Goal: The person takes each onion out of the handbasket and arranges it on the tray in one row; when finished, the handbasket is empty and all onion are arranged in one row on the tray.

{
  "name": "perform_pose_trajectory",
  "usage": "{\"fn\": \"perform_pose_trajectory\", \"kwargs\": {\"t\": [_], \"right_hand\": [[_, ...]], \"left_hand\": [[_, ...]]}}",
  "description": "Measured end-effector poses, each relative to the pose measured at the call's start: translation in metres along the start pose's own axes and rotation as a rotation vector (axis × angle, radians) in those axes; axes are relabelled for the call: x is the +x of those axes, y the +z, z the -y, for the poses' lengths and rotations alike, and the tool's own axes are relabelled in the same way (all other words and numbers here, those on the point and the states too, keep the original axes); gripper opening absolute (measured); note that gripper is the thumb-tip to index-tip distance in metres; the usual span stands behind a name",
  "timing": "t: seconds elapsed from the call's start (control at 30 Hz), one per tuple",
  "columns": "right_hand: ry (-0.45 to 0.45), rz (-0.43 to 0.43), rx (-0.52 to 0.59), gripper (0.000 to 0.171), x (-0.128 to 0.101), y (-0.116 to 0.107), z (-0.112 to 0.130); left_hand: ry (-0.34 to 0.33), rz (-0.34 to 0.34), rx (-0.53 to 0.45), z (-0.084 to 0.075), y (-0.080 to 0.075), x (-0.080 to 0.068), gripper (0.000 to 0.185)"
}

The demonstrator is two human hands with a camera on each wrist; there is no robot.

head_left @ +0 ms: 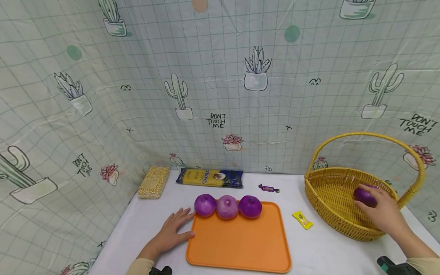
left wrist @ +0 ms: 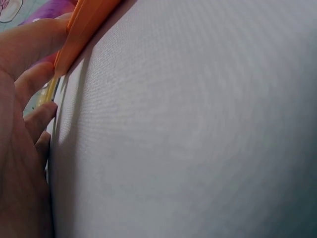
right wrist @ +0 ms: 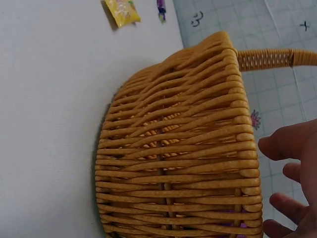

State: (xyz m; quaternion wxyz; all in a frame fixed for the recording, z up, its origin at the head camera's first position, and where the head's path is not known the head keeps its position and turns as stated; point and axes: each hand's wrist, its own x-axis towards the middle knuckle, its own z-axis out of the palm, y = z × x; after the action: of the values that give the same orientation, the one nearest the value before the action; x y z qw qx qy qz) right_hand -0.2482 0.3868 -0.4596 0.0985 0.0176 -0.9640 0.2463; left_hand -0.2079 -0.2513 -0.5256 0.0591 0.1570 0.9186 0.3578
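Observation:
My left hand (head_left: 172, 233) lies at the left edge of an orange tray (head_left: 237, 244), fingers spread; in the left wrist view its fingertips touch the tray's rim (left wrist: 81, 37). Along the tray's far edge sit three purple onions in a row: a left one (head_left: 205, 205), a paler middle one (head_left: 227, 207) and a right one (head_left: 250, 206). My right hand (head_left: 381, 210) reaches over a yellow wicker basket (head_left: 330, 208), beside another purple onion (head_left: 364, 195) inside it. The right wrist view has the fingers apart above the basket's rim, with no onion visible between them.
A yellow-wrapped candy (head_left: 302, 220) and a purple-wrapped candy (head_left: 269, 188) lie between tray and basket. Behind the tray are a blue-and-yellow pasta packet (head_left: 209, 178) and a bag of yellow kernels (head_left: 154, 182). The basket's tall handle (head_left: 364, 134) arches above it.

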Motion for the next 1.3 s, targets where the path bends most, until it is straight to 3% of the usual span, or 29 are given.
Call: {"fn": "perform_pose_trajectory", "kwargs": {"t": [0.13,0.7,1.3], "right_hand": [[0.018,-0.026,-0.012,0.072,0.005,-0.001,-0.001],[0.023,0.028,-0.020,0.083,0.023,0.000,-0.017],[0.067,0.099,-0.005,0.080,0.037,0.002,-0.027]], "left_hand": [[0.000,-0.008,0.006,0.000,0.000,0.000,0.070],[0.008,0.000,0.005,0.002,0.000,0.001,0.069],[0.018,0.005,0.017,-0.003,-0.003,-0.002,0.068]]}}
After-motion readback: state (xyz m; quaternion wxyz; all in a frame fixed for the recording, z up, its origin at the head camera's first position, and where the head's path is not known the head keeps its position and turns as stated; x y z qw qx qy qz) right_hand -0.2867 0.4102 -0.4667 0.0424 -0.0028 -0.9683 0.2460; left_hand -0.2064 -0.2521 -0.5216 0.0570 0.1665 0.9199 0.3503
